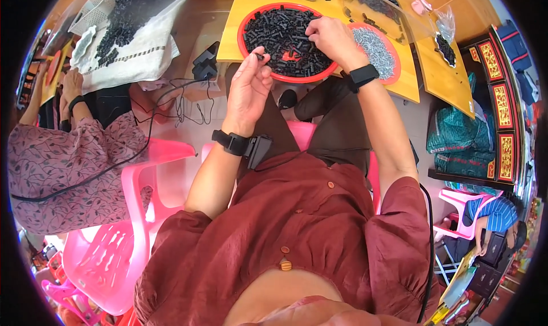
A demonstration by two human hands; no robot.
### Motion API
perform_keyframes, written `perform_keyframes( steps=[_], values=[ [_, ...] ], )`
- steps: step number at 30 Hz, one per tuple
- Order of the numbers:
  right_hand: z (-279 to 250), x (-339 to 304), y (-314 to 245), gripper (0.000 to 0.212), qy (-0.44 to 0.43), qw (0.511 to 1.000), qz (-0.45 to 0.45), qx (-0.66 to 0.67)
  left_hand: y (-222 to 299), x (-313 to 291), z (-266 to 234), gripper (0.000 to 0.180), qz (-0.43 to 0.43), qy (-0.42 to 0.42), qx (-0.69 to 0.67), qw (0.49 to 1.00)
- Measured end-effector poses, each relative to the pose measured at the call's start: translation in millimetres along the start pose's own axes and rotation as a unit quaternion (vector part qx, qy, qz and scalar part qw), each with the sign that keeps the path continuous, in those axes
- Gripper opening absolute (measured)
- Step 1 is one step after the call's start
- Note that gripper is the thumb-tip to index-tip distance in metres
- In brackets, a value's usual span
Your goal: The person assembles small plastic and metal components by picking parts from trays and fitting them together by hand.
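Note:
My left hand (249, 86) is raised at the near left edge of a round red tray (326, 73). Between its thumb and fingertips it pinches a small black plastic piece (260, 57). Many short black tube-like pieces (279, 32) are heaped in the tray, and a patch of red bottom shows among them. Over the tray's right side, my right hand (335, 39) has its fingers drawn together, tips down by the heap; what they hold is hidden. Beside my right wrist lies a round reddish tray of small silvery metal pieces (374, 52), partly behind the hand.
Both trays stand on a yellow wooden table (231, 38). Clear bins (371, 9) of black parts stand behind. At left, a seated person works beside a white cloth (137, 63) strewn with black pieces. A pink chair (108, 257) and a black cable (114, 167) are close by.

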State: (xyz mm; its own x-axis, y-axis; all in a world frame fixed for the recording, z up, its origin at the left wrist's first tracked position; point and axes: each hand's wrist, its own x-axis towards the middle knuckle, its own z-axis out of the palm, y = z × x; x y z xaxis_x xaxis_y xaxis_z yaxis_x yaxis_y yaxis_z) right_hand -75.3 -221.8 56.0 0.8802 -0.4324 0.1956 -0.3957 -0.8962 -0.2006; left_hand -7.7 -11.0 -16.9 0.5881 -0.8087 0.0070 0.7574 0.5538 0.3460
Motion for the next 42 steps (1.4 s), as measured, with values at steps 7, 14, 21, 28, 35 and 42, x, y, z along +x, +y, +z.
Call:
perform_keyframes(
  steps=[7, 14, 21, 28, 35, 42],
  values=[
    [-6, -4, -3, 0.013, -0.027, 1.000, -0.009, 0.013, 1, 1, -3, 0.026, 0.001, 0.010, 0.003, 1.000],
    [9, -7, -25, 0.025, -0.044, 0.988, -0.140, 0.055, 1, -2, 1, 0.026, 0.006, 0.015, -0.001, 1.000],
    [15, -1, -23, 0.019, -0.027, 0.993, -0.102, -0.044, 1, -3, 0, 0.026, 0.014, 0.019, -0.002, 1.000],
    [0, -5, 8, 0.015, 0.020, 0.999, -0.029, -0.031, 2, -2, 1, 0.027, 0.011, 0.029, 0.004, 1.000],
    [-4, -8, -15, 0.013, -0.021, 0.999, -0.027, 0.017, 2, -2, 0, 0.027, 0.012, 0.028, -0.001, 1.000],
    [10, -6, -20, 0.013, -0.053, 0.995, -0.066, 0.061, 2, -1, 1, 0.027, 0.012, 0.029, 0.002, 1.000]
  ],
)
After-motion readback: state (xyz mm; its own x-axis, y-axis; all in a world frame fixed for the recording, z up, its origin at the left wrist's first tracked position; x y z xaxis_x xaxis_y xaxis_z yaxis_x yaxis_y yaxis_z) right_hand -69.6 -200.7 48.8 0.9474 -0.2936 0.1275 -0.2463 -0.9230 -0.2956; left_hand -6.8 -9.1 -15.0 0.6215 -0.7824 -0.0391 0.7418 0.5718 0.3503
